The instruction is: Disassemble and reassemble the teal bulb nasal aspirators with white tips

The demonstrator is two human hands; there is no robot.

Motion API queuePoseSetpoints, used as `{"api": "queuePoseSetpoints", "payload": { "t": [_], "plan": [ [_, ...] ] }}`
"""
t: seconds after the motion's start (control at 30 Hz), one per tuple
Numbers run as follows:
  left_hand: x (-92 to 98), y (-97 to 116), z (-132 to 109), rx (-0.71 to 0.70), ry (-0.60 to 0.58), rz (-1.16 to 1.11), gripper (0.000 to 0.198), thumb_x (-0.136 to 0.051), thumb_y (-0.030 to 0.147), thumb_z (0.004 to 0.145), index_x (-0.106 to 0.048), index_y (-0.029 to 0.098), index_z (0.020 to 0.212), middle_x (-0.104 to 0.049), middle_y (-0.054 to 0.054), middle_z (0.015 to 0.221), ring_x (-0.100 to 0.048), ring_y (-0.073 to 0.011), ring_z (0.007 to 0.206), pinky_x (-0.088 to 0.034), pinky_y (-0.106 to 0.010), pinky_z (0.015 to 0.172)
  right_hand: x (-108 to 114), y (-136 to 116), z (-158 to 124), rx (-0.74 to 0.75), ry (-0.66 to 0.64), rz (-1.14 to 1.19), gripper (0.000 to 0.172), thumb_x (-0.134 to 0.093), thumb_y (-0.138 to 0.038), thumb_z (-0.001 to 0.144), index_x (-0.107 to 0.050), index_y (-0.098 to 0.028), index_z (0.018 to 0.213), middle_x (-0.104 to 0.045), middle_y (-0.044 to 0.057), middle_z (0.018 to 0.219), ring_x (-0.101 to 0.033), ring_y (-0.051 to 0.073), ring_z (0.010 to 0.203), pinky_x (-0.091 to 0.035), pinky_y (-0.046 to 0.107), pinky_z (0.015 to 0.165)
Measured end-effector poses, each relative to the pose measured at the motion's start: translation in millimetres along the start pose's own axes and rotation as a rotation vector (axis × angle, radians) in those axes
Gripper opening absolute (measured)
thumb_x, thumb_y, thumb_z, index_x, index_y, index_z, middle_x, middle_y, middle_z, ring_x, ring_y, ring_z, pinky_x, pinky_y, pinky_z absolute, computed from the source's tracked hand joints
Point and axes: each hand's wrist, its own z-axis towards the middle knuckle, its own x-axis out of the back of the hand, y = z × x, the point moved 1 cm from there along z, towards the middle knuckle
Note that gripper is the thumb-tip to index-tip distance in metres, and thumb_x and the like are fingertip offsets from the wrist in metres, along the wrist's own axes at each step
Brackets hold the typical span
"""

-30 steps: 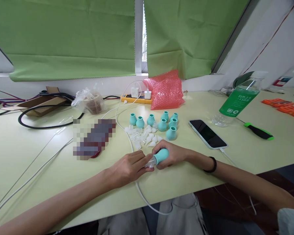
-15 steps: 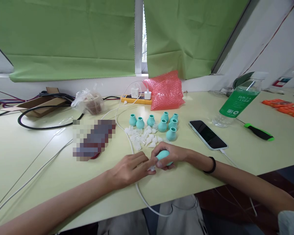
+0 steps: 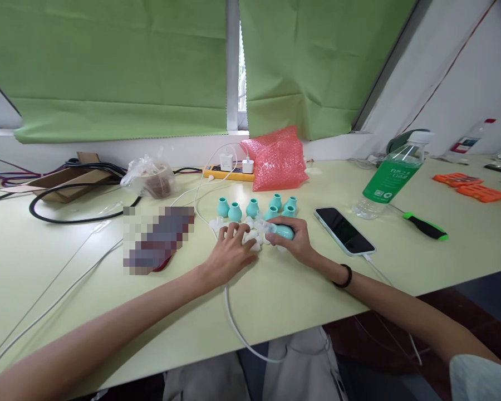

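Observation:
My right hand [image 3: 298, 236] is closed around a teal rubber bulb [image 3: 284, 231], held on its side with its narrow end to the left. A translucent piece shows at that narrow end; I cannot tell whether it is fitted in. Fingers spread and bent, my left hand [image 3: 230, 255] reaches over a heap of small white translucent plastic pieces [image 3: 250, 238], its fingertips among them. Several more teal bulbs [image 3: 235, 212] stand upright with open necks just behind the heap. My right hand hides part of this group.
A phone [image 3: 345, 230] on a cable lies right, beside a green-labelled bottle [image 3: 394, 177] and a green-black handled tool [image 3: 425, 225]. Pink bubble wrap [image 3: 278, 161] and a yellow power strip [image 3: 229, 174] sit behind. A white cable [image 3: 234, 326] crosses the table. A pixelated object [image 3: 161, 236] lies left.
Both hands have moved forward from near the table's front edge and come apart. My left hand has left the bulb and opened over the white pieces. My right hand still holds a bulb.

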Motion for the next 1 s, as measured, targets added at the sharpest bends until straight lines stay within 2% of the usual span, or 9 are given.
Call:
{"api": "queuePoseSetpoints", "payload": {
  "t": [0.07,0.13,0.23,0.33,0.4,0.5,0.67,0.87,1.0],
  "plan": [
    [-2.4,2,5,0.012,0.012,0.002,0.019,-0.054,0.029,0.075,-0.062,0.018,0.088,-0.049,-0.012,0.103,-0.040,-0.0307,0.097,-0.036,-0.048,0.073,0,-4,-2,0.099,0.016,-0.047,0.018,-0.063,-0.030,0.062,-0.062,-0.015,0.072,-0.063,0.002,0.065,-0.057,0.013,0.058,-0.046,0.025,0.055],
    [3.6,-1,9,0.031,0.056,-0.094,0.016,-0.054,0.029,0.074,-0.063,0.018,0.082,-0.055,-0.010,0.097,-0.044,-0.0296,0.096,-0.036,-0.048,0.074,-1,-8,-4,0.215,0.015,-0.073,0.016,-0.062,-0.028,0.062,-0.062,-0.016,0.073,-0.064,0.003,0.068,-0.058,0.014,0.059,-0.047,0.025,0.057],
    [25.9,-12,13,0.105,0.083,-0.436,0.014,-0.059,0.026,0.070,-0.063,0.015,0.078,-0.063,-0.007,0.083,-0.054,-0.0214,0.084,-0.043,-0.040,0.075,-1,-13,-6,0.364,-0.014,-0.125,0.015,-0.060,-0.028,0.063,-0.061,-0.017,0.075,-0.065,0.003,0.067,-0.059,0.014,0.058,-0.047,0.025,0.056],
    [51.6,-27,17,0.250,-0.019,-0.826,0.021,-0.064,0.026,0.064,-0.063,0.011,0.079,-0.065,-0.005,0.075,-0.059,-0.0144,0.066,-0.051,-0.030,0.068,-2,-14,-7,0.454,0.001,-0.207,0.015,-0.059,-0.027,0.064,-0.060,-0.018,0.076,-0.065,0.003,0.067,-0.060,0.014,0.059,-0.048,0.025,0.056],
    [62.8,-33,19,0.276,-0.148,-0.975,0.022,-0.067,0.026,0.061,-0.064,0.011,0.076,-0.066,-0.005,0.075,-0.060,-0.0148,0.066,-0.052,-0.031,0.070,-3,-13,-8,0.480,0.033,-0.253,0.015,-0.059,-0.026,0.064,-0.060,-0.019,0.077,-0.065,0.003,0.067,-0.060,0.014,0.059,-0.048,0.025,0.056],
    [67.0,-37,21,0.286,-0.251,-1.103,0.022,-0.068,0.024,0.059,-0.066,0.012,0.077,-0.067,-0.005,0.077,-0.062,-0.0163,0.068,-0.053,-0.033,0.069,-6,-11,-9,0.505,0.062,-0.304,0.016,-0.059,-0.025,0.065,-0.060,-0.019,0.079,-0.064,0.003,0.065,-0.059,0.013,0.055,-0.048,0.024,0.053],
    [62.1,-35,21,0.289,-0.304,-1.074,0.022,-0.066,0.024,0.062,-0.067,0.012,0.081,-0.068,-0.007,0.078,-0.062,-0.0162,0.068,-0.052,-0.031,0.067,-8,-9,-11,0.543,0.074,-0.372,0.017,-0.059,-0.024,0.065,-0.059,-0.018,0.081,-0.065,0.003,0.064,-0.059,0.013,0.053,-0.048,0.024,0.051],
    [67.3,-35,20,0.183,-0.312,-0.864,0.019,-0.058,0.028,0.071,-0.067,0.014,0.082,-0.067,-0.005,0.074,-0.060,-0.0147,0.066,-0.049,-0.025,0.060,-11,-8,-14,0.602,0.100,-0.508,0.020,-0.061,-0.023,0.066,-0.056,-0.018,0.085,-0.066,0.004,0.069,-0.061,0.014,0.057,-0.048,0.025,0.052],
    [68.5,-34,20,0.146,-0.359,-0.856,0.019,-0.056,0.027,0.073,-0.066,0.015,0.082,-0.066,-0.003,0.069,-0.059,-0.0128,0.062,-0.047,-0.021,0.056,-12,-7,-16,0.645,0.082,-0.559,0.022,-0.062,-0.022,0.066,-0.055,-0.017,0.086,-0.066,0.004,0.069,-0.061,0.014,0.059,-0.047,0.024,0.050]
  ]
}}
